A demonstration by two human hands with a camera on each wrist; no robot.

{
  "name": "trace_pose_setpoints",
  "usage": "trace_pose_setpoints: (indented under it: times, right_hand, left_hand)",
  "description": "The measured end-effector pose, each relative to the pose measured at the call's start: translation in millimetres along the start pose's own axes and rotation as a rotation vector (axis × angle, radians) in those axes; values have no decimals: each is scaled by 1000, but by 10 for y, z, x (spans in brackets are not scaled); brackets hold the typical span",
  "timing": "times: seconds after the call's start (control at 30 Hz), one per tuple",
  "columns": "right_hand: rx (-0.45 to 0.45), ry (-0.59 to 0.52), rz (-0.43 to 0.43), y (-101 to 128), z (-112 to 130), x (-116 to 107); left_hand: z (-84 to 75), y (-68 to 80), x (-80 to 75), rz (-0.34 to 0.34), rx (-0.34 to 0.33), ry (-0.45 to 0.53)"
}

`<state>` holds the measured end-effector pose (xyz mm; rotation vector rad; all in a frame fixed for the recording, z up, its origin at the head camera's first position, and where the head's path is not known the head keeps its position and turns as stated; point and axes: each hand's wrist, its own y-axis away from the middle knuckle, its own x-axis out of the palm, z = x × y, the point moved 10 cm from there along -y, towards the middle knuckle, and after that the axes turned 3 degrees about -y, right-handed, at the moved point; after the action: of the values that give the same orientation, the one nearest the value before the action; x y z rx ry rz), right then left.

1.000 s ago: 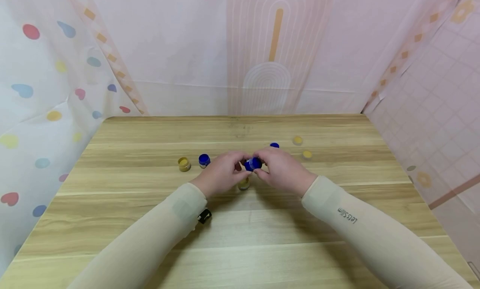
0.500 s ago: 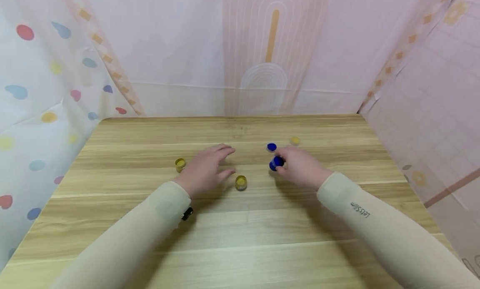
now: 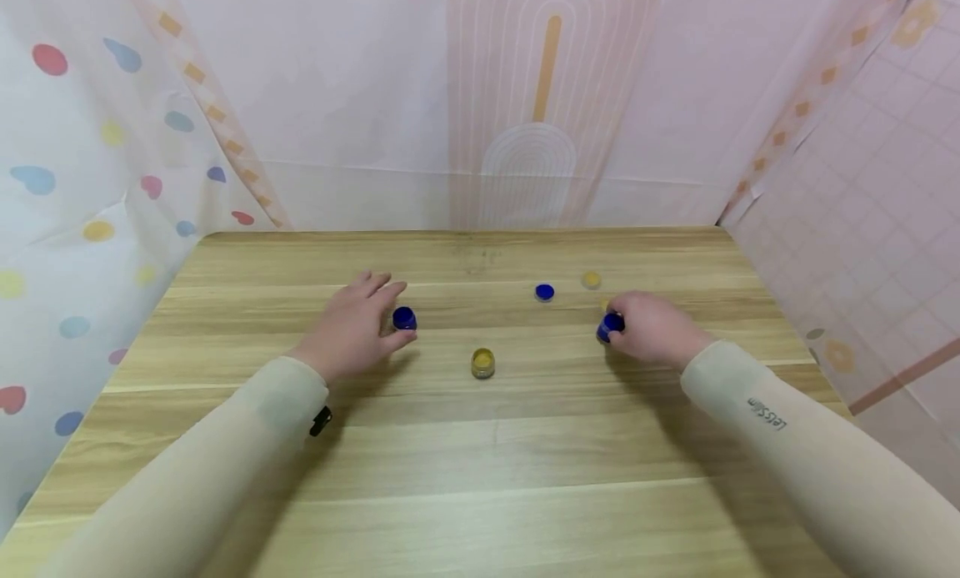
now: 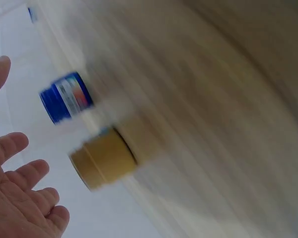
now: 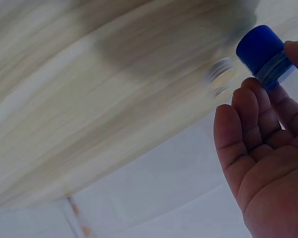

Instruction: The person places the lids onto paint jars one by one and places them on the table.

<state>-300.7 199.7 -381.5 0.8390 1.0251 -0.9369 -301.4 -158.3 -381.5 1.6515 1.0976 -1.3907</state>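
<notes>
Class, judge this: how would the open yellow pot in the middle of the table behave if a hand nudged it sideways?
The yellow pot looks squat and wide-based, so it would probably slide on the table rather than tip. It seems small, likely light. With no lid, its contents might spill if it is knocked hard.

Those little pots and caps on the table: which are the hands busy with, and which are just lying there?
In hand:
right hand holds a blue-capped pot
left hand, fingers spread, beside another blue-capped pot

Lying about:
open yellow pot
blue cap
yellow cap
</notes>
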Motion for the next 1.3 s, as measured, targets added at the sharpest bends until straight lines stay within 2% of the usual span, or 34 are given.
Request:
trace_pose_setpoints:
  times: [0.27, 0.53, 0.87, 1.3]
  right_hand:
    - [44, 31, 39, 79, -218, -17]
    - [103, 17, 67, 128, -414, -31]
    - [133, 22, 78, 149, -421, -34]
    - [120, 18, 59, 114, -320, -74]
  left_hand:
    - [295, 77, -2, 13, -61, 5]
    - [470, 124, -1, 33, -89, -11]
    - [509, 156, 53, 72, -108, -13]
    - [500, 161, 57, 74, -108, -10]
